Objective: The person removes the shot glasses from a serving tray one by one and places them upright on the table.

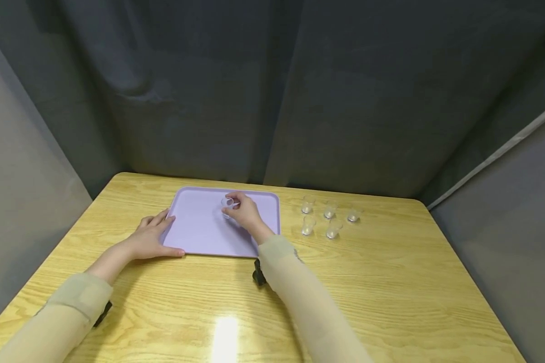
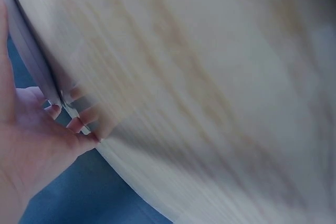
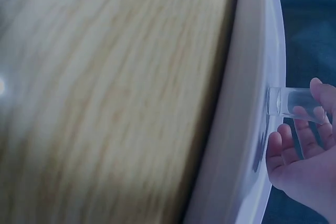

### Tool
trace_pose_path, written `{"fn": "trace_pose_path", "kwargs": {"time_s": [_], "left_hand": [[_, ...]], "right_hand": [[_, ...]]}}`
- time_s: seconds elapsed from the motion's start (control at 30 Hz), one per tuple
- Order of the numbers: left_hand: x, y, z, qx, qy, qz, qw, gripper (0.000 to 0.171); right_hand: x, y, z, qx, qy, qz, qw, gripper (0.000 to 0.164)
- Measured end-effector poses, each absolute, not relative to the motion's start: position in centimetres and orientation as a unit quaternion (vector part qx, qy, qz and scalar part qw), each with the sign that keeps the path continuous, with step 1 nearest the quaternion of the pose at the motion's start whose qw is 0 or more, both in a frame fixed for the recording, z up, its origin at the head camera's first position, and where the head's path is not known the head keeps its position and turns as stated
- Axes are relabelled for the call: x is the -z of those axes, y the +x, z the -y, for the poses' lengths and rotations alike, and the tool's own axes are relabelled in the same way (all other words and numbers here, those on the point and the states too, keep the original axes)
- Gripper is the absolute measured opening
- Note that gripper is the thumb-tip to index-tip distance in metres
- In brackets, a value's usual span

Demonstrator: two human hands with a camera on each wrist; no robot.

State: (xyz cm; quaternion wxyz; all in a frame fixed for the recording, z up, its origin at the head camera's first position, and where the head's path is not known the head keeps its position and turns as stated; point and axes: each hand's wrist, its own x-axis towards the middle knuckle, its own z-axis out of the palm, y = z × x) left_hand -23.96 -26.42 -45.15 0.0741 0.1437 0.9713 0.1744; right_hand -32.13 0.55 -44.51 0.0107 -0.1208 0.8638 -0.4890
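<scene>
A lavender tray [image 1: 200,227] lies on the wooden table. Over its upper right part, my right hand [image 1: 245,209] pinches a small clear shot glass [image 1: 227,203] between thumb and fingers. The right wrist view shows this shot glass [image 3: 296,103] upright relative to the tray [image 3: 247,77], its thick base at or just above the surface; I cannot tell which. At the tray's left edge rests my left hand [image 1: 150,239], fingers spread and thumb along the near left corner. That left hand [image 2: 39,142] touches the tray rim [image 2: 31,45] in the left wrist view.
Right of the tray stand several more clear shot glasses in two loose rows, among them a back-row glass [image 1: 307,204] and a front-row glass [image 1: 333,229]. Dark curtains [image 1: 272,91] hang behind the table [image 1: 368,292], and grey panels flank both sides.
</scene>
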Motion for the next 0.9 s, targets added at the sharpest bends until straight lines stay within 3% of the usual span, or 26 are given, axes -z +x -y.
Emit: {"fn": "trace_pose_path", "kwargs": {"time_s": [0.13, 0.47, 0.9], "left_hand": [[45.0, -24.0, 26.3, -0.176, 0.144, -0.971, 0.075, 0.119], [45.0, -23.9, 26.4, -0.177, 0.143, -0.971, 0.076, 0.12], [45.4, -23.9, 26.9, -0.172, 0.146, -0.971, 0.076, 0.12]], "right_hand": [[44.3, -31.9, -0.5, 0.479, -0.122, -0.869, -0.002, 0.037], [43.4, -31.3, -1.3, 0.475, -0.121, -0.871, 0.034, 0.037], [39.1, -29.9, -4.8, 0.437, -0.176, -0.877, 0.09, 0.036]]}}
